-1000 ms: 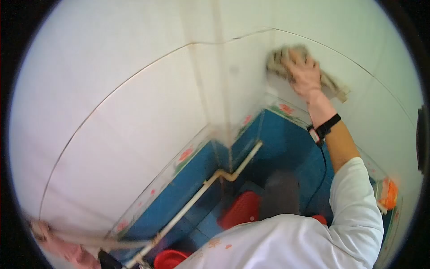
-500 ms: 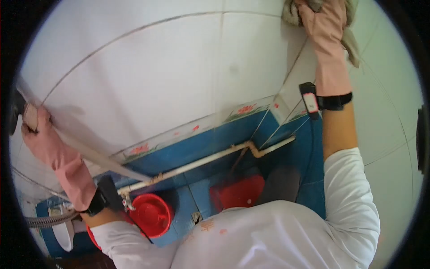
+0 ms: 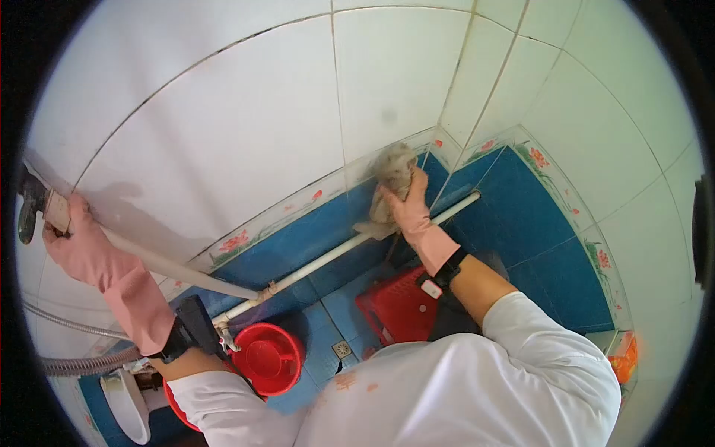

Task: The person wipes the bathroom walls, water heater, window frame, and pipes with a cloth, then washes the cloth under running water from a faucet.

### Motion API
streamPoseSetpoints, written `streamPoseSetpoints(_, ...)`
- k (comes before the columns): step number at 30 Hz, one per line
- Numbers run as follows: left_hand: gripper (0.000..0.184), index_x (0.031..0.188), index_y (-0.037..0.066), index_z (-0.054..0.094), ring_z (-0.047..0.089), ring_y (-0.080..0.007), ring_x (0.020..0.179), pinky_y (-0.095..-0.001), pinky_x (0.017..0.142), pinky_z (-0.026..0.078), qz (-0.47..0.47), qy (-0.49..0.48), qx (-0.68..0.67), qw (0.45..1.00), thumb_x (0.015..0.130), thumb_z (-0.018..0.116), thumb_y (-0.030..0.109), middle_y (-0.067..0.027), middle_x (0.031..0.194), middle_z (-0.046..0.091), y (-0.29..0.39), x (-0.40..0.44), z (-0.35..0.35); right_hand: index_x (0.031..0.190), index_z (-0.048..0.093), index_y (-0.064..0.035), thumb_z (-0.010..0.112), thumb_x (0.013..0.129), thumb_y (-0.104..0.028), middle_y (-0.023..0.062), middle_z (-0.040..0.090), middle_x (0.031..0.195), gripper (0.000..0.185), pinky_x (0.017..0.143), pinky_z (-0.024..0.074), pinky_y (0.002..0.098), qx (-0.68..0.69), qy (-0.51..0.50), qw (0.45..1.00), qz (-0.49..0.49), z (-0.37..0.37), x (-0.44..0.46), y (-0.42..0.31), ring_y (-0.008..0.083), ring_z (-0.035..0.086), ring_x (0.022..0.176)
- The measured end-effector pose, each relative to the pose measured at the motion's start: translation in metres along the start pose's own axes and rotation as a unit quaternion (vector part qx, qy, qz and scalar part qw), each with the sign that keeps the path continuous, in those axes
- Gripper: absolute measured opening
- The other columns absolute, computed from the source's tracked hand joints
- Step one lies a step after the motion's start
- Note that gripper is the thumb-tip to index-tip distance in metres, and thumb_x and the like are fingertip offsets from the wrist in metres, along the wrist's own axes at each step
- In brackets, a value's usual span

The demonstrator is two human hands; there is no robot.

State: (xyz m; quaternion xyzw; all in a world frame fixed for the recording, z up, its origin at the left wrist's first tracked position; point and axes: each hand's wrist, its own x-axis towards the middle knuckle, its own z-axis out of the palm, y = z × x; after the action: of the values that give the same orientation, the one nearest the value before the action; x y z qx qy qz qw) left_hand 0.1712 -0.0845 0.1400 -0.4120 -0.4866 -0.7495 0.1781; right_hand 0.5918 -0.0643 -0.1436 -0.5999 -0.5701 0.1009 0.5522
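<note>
My right hand (image 3: 418, 216), in a pink rubber glove, is closed on a bunched greyish-beige rag (image 3: 395, 165). The rag lies against the tiled wall at the floral border and blue tiles, just above the white horizontal pipe (image 3: 328, 258). At the far left my left hand (image 3: 104, 261), also gloved in pink, is wrapped round the upper end of a white slanting pipe (image 3: 182, 272). A dark valve handle (image 3: 31, 205) sits just beyond its fingers. Part of the left fingers is hidden behind the pipe.
Below stand a red bucket (image 3: 268, 361) under a metal tap (image 3: 226, 339) and a red plastic stool-like item (image 3: 398, 305). A floor drain (image 3: 341, 349) lies between them. A flexible hose (image 3: 89, 365) crosses at left, above a white basin-like fixture (image 3: 125, 402). An orange packet (image 3: 624, 357) is at right.
My right hand has come down and left with the rag, from the upper right corner to the border above the horizontal pipe. My left hand keeps its hold on the slanting pipe.
</note>
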Motion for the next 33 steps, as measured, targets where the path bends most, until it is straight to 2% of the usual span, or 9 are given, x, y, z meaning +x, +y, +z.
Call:
streamPoseSetpoints(3,0.044,0.114,-0.002,0.055,0.062,-0.0193,0.082,-0.0298,0.073,0.051,-0.003,-0.013,-0.018,1.0,0.08,0.073,0.019,-0.0106,0.099,0.065,-0.009,0.004,-0.004,0.136,0.03,0.0022,0.074,0.075,-0.02,0.0271,0.032,0.135,0.078,0.103,0.0371,0.0452,0.031,0.062,0.997,-0.035,-0.043,0.05,-0.039,0.0422,0.042,0.121)
streamPoseSetpoints(6,0.044,0.114,-0.003,0.056,0.063,-0.0187,0.082,-0.029,0.073,0.051,-0.007,0.011,-0.005,1.0,0.079,0.072,0.019,-0.0111,0.099,0.065,-0.016,0.003,-0.003,0.135,0.032,-0.0006,0.074,0.075,-0.016,0.0248,0.039,0.132,0.075,0.098,0.0433,0.0449,-0.229,0.163,0.95,-0.135,-0.061,0.098,-0.059,0.0428,0.048,0.116)
streamPoseSetpoints(10,0.046,0.112,-0.006,0.057,0.063,-0.0183,0.082,-0.0281,0.073,0.05,0.009,0.011,0.032,0.999,0.077,0.072,0.02,-0.0116,0.098,0.066,-0.009,0.003,-0.002,0.132,0.043,-0.0062,0.072,0.075,-0.019,0.0227,0.047,0.128,0.066,0.099,0.0425,0.0454,-0.239,0.015,0.966,0.1,-0.046,0.046,-0.025,0.0413,0.048,0.118)
streamPoseSetpoints(13,0.052,0.11,-0.004,0.059,0.063,-0.0185,0.081,-0.0282,0.073,0.05,0.011,0.013,0.058,0.998,0.072,0.076,0.027,-0.0106,0.096,0.067,-0.011,0.005,-0.004,0.13,0.047,-0.0031,0.069,0.076,-0.015,0.0226,0.051,0.124,0.059,0.098,0.0426,0.0443,-0.248,-0.122,0.949,0.151,-0.058,0.014,-0.001,0.0415,0.048,0.118)
streamPoseSetpoints(16,0.053,0.108,-0.004,0.06,0.063,-0.0182,0.081,-0.0277,0.073,0.05,0.007,0.013,0.057,0.998,0.071,0.078,0.029,-0.0098,0.096,0.067,-0.013,0.008,-0.004,0.126,0.054,-0.0131,0.07,0.07,-0.011,0.0172,0.054,0.124,0.058,0.1,0.0424,0.0444,-0.242,-0.016,0.968,-0.064,-0.079,0.03,-0.025,0.0362,0.05,0.119)
streamPoseSetpoints(21,0.052,0.108,-0.006,0.06,0.063,-0.0186,0.082,-0.0284,0.076,0.049,0.018,0.018,0.013,1.0,0.071,0.074,0.028,-0.0115,0.096,0.067,-0.005,0.0,-0.001,0.122,0.057,-0.0221,0.068,0.065,-0.006,0.009,0.052,0.134,0.061,0.095,0.0423,0.0481,-0.507,0.206,0.788,-0.28,-0.134,0.135,-0.189,0.0335,0.05,0.119)
streamPoseSetpoints(26,0.05,0.106,-0.004,0.062,0.063,-0.0216,0.083,-0.0305,0.077,0.049,0.024,0.04,0.113,0.992,0.07,0.074,0.028,-0.012,0.096,0.067,0.003,-0.001,-0.001,0.121,0.057,-0.0241,0.066,0.071,-0.013,0.0032,0.048,0.138,0.052,0.098,0.0391,0.0506,-0.604,0.141,0.72,-0.313,-0.13,0.154,-0.11,0.0287,0.045,0.127)
streamPoseSetpoints(32,0.043,0.103,-0.002,0.063,0.063,-0.0235,0.081,-0.0325,0.076,0.049,-0.009,0.002,0.133,0.991,0.07,0.072,0.025,-0.012,0.092,0.067,0.018,0.001,-0.006,0.116,0.06,-0.0185,0.061,0.072,-0.007,0.0091,0.052,0.132,0.045,0.1,0.0386,0.0478,-0.554,-0.174,0.797,-0.165,-0.098,0.076,-0.065,0.0315,0.047,0.124)
streamPoseSetpoints(33,0.042,0.102,-0.002,0.063,0.063,-0.0239,0.08,-0.0328,0.075,0.049,-0.017,-0.007,0.116,0.993,0.071,0.072,0.025,-0.0121,0.091,0.067,0.024,0.001,-0.006,0.115,0.06,-0.0175,0.062,0.071,-0.008,0.0104,0.054,0.127,0.045,0.098,0.0403,0.0469,-0.513,-0.131,0.84,-0.121,-0.097,0.072,-0.076,0.0323,0.049,0.12)
